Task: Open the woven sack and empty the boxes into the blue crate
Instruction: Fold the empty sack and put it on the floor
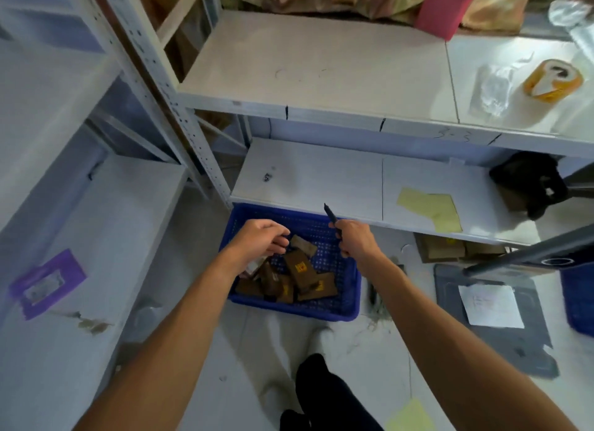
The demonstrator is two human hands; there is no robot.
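A blue perforated crate sits on the floor under the lowest shelf. Several brown cardboard boxes lie jumbled inside it. My left hand hovers over the crate's left half with curled, parted fingers, empty; one small box lies just past its fingertips. My right hand is closed around a dark knife whose blade points up and away, over the crate's far right side. No woven sack can be made out with certainty; a pale flat sheet lies on the floor in front of the crate.
White metal shelving stands behind the crate, a second rack at the left. A tape roll lies on the upper shelf, a black bag on the lower. A grey lid with paper and another blue crate are at right.
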